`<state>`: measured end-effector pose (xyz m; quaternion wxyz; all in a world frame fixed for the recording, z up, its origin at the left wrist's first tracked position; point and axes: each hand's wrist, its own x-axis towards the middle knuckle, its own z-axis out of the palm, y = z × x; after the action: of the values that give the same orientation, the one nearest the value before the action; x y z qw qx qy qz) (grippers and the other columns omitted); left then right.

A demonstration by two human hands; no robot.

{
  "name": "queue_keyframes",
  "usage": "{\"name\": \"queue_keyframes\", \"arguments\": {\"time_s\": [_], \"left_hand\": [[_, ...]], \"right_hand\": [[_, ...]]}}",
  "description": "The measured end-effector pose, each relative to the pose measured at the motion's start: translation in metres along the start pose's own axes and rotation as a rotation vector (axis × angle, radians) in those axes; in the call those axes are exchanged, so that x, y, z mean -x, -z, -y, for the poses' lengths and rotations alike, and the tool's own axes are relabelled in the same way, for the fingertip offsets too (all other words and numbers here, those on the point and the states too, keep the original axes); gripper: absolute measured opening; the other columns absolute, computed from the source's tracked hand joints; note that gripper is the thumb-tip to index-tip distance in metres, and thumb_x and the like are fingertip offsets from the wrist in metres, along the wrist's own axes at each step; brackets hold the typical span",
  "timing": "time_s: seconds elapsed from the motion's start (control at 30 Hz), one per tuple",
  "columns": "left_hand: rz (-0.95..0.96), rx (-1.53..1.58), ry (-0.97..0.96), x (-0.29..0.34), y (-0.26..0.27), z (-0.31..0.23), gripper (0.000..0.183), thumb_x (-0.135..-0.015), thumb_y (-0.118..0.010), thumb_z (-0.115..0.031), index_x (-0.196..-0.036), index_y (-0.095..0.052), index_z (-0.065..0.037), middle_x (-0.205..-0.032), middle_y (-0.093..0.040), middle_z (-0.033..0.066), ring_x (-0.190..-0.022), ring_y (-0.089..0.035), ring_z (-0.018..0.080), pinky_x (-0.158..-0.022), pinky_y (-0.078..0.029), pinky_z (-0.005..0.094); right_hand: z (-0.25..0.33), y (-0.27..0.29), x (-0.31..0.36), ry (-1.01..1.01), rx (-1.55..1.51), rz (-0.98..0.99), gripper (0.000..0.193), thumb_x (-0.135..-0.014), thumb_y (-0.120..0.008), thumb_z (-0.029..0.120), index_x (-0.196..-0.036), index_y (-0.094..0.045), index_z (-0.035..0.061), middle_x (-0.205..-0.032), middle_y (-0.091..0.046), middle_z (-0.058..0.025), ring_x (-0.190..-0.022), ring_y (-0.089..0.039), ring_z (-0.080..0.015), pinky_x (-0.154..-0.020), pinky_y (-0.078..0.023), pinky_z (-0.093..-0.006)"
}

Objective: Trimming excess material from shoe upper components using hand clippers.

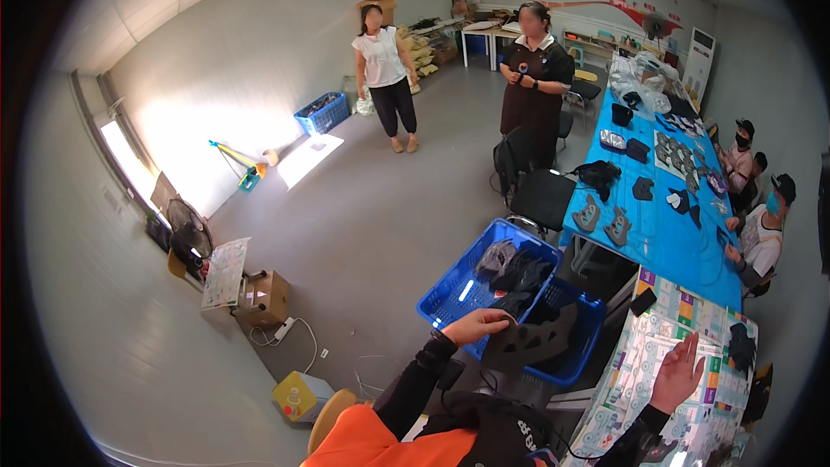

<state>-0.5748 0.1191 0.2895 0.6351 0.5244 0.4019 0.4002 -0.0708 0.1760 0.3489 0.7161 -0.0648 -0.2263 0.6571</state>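
Observation:
My left hand (pixel 477 326) pinches the edge of a dark grey, flat cut-out piece (pixel 550 339) with triangular holes. The piece hangs over the lower blue crate (pixel 590 353) and hides part of it. Beside it, a second blue plastic crate (pixel 439 298) holds grey and black soft items (pixel 512 270). My right hand (pixel 678 374) is held open with its fingers stretched out, over a table with a colourful printed cover (pixel 644 355). A black phone-like object (pixel 642 301) and a dark crumpled item (pixel 741 346) lie on that cover.
A long blue-covered table (pixel 635 225) carries similar grey cut-out pieces (pixel 617 227) and black items; people (pixel 765 229) sit along its right side. Two people stand ahead, one in a dark apron (pixel 532 91). A black chair (pixel 540 199) stands by the crates. A cable (pixel 316 346) crosses the floor.

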Motion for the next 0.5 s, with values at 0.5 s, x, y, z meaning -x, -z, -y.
{"name": "queue_keyframes", "arguments": {"time_s": [0.5], "left_hand": [[0.202,-0.047,0.052,-0.026,-0.027,-0.014,0.032,-0.105,-0.059,-0.023,-0.128,-0.065,-0.001,-0.115,-0.069,0.0008,-0.106,-0.061,0.0079,-0.096,-0.048,0.0251]], "right_hand": [[-0.122,-0.023,0.050,-0.700,1.203,0.209,0.025,-0.099,-0.065,0.016,-0.115,-0.068,-0.0037,-0.094,-0.073,-0.0061,-0.078,-0.074,-0.0153,-0.064,-0.052,-0.0234]]}}
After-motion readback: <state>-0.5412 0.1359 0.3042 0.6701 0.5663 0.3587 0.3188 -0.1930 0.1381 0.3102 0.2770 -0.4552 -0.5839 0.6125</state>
